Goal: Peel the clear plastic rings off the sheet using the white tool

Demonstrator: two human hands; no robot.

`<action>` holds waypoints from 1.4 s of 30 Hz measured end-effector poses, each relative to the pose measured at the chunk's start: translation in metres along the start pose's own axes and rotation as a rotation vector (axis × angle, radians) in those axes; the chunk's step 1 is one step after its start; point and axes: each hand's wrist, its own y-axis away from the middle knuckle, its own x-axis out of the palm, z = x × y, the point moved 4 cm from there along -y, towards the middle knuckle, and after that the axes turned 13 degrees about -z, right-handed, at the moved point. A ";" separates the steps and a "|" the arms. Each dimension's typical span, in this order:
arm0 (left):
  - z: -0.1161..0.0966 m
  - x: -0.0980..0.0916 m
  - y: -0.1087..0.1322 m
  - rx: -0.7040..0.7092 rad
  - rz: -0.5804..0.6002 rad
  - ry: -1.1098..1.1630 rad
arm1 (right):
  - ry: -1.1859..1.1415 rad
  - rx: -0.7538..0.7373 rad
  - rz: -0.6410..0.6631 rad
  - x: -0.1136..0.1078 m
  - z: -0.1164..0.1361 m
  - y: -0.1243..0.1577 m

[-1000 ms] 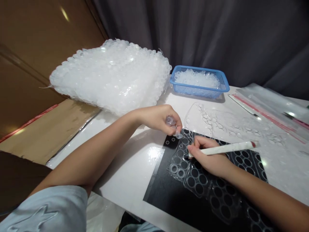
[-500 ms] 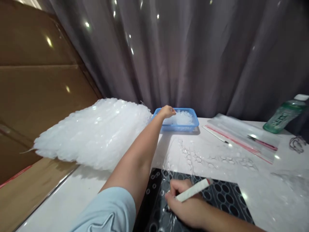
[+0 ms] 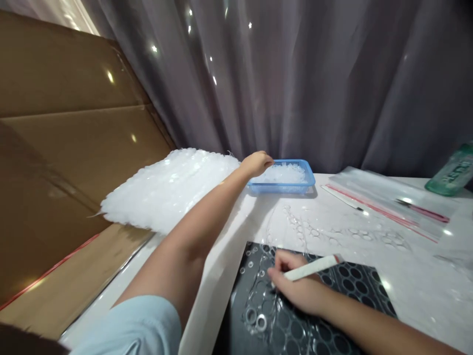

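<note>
The left hand [image 3: 256, 163] is stretched to the upper middle of the frame, its fingers [image 3: 266, 161] bunched together at the rim of a shallow blue plastic mesh basket [image 3: 291, 188]; whether anything is pinched cannot be told. Small clear plastic rings [image 3: 283, 173] are heaped in the basket. At lower centre, a white cylindrical pen [image 3: 312, 267] is pinched in the fingers of the right hand [image 3: 295, 291], its tip hidden, above a clear plastic sheet with round openings [image 3: 264, 308] on a black perforated mat [image 3: 354, 281]. A white glossy surface [image 3: 201, 320] carries these, along with a large pillow-like mass of clear rings [image 3: 166, 190], red-striped zip bags [image 3: 384, 202] and a green bottle [image 3: 451, 176]. Brown cardboard [image 3: 66, 98] stands at left; a grey curtain [image 3: 258, 84] hangs behind.
</note>
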 end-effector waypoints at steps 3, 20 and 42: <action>-0.033 -0.025 0.058 0.223 -0.199 -0.017 | 0.017 -0.101 -0.073 -0.016 0.015 0.007; -0.101 0.010 0.287 0.211 0.118 0.493 | 0.257 -0.120 0.205 0.002 0.012 0.025; -0.093 0.001 0.301 0.189 0.083 0.440 | 0.206 -0.091 0.134 0.006 0.002 0.025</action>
